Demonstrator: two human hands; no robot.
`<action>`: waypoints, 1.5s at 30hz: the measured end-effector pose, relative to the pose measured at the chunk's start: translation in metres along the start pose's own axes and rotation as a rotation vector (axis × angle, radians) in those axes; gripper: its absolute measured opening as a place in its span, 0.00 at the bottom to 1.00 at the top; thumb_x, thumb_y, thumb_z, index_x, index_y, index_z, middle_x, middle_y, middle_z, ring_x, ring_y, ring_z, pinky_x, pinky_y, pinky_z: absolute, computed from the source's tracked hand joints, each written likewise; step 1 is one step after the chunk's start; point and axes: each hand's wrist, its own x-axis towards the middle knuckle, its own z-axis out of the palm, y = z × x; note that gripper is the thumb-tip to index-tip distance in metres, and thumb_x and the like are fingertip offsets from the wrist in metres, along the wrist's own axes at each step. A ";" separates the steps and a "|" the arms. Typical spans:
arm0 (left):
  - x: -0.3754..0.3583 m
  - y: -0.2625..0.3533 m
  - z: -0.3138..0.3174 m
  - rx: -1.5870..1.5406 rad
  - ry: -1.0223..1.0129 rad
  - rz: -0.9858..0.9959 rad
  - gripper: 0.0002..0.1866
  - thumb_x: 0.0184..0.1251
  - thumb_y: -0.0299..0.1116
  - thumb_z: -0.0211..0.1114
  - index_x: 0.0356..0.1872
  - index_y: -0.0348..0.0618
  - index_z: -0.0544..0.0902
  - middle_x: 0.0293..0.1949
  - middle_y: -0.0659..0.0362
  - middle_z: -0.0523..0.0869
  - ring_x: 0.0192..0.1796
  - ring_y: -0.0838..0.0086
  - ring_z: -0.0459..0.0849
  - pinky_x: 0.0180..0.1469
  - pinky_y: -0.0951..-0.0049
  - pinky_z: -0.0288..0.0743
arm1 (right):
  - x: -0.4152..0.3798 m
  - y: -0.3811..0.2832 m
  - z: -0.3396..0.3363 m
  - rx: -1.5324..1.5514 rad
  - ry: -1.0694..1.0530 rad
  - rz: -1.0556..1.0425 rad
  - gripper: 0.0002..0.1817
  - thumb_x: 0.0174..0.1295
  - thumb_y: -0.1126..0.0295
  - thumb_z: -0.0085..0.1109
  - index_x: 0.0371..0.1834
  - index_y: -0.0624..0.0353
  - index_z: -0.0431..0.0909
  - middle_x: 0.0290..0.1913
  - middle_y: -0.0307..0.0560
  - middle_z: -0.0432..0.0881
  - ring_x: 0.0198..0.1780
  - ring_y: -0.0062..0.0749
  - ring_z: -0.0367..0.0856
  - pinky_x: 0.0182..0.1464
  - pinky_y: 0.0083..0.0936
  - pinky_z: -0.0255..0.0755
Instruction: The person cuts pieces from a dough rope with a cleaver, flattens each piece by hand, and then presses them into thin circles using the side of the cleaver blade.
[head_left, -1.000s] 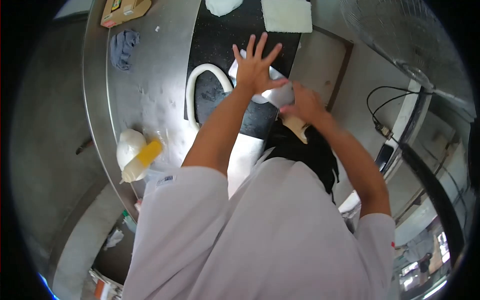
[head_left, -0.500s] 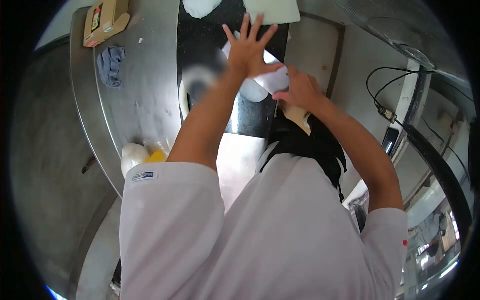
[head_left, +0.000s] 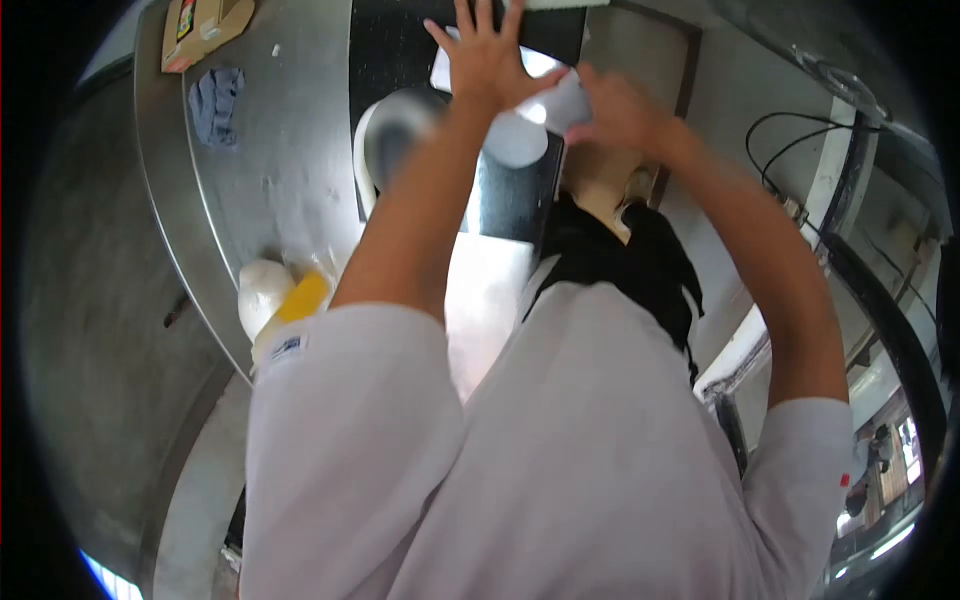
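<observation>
Left hand [head_left: 487,62] flat on dough [head_left: 540,100] — right hand [head_left: 618,108] gripping

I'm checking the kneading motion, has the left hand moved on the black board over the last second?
Cannot tell: the left hand lies flat, fingers spread, on the white dough sheet on the long black work board, but the camera itself tilted.

Blue rag [head_left: 214,104], cardboard box [head_left: 203,25]

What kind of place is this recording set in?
Probably a commercial kitchen or bakery: a stainless steel table, a white dough rope on a black board, and the person's white work coat.
</observation>
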 end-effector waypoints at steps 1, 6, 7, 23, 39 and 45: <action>-0.007 -0.005 0.005 -0.002 0.002 0.031 0.66 0.44 0.71 0.73 0.84 0.50 0.55 0.84 0.40 0.49 0.84 0.38 0.45 0.74 0.19 0.38 | 0.002 -0.005 0.004 0.011 -0.042 -0.042 0.50 0.41 0.47 0.85 0.63 0.66 0.70 0.51 0.73 0.84 0.52 0.68 0.85 0.54 0.52 0.79; -0.043 0.014 0.040 -0.101 -0.005 0.194 0.64 0.41 0.80 0.68 0.83 0.64 0.60 0.84 0.44 0.52 0.83 0.33 0.45 0.66 0.09 0.37 | -0.068 0.008 0.047 0.002 0.013 -0.010 0.49 0.40 0.46 0.86 0.61 0.65 0.71 0.58 0.72 0.79 0.59 0.69 0.80 0.59 0.52 0.76; -0.027 0.016 0.046 -0.095 0.037 0.171 0.65 0.39 0.80 0.68 0.83 0.64 0.60 0.84 0.45 0.53 0.82 0.32 0.47 0.66 0.08 0.38 | -0.061 0.018 0.045 -0.209 0.283 -0.192 0.47 0.44 0.45 0.82 0.61 0.66 0.71 0.48 0.68 0.86 0.51 0.65 0.85 0.56 0.51 0.77; -0.001 0.015 0.013 0.020 0.107 -0.192 0.67 0.45 0.73 0.71 0.83 0.44 0.55 0.84 0.42 0.51 0.83 0.36 0.48 0.73 0.18 0.44 | 0.027 0.061 0.008 0.225 -0.043 -0.329 0.46 0.42 0.49 0.84 0.60 0.64 0.72 0.47 0.64 0.86 0.53 0.63 0.84 0.54 0.46 0.78; 0.013 -0.019 0.015 0.086 -0.044 0.127 0.72 0.46 0.74 0.71 0.85 0.42 0.45 0.83 0.34 0.44 0.84 0.36 0.43 0.75 0.21 0.39 | 0.017 0.022 0.018 0.096 0.133 -0.355 0.47 0.43 0.49 0.85 0.63 0.64 0.72 0.44 0.65 0.87 0.51 0.63 0.86 0.54 0.47 0.78; 0.026 -0.028 0.019 0.095 0.097 0.256 0.69 0.49 0.75 0.68 0.85 0.46 0.47 0.84 0.35 0.43 0.84 0.35 0.43 0.73 0.17 0.41 | 0.021 0.020 0.015 0.080 0.098 -0.307 0.37 0.57 0.55 0.77 0.66 0.60 0.72 0.54 0.61 0.86 0.56 0.53 0.86 0.59 0.42 0.78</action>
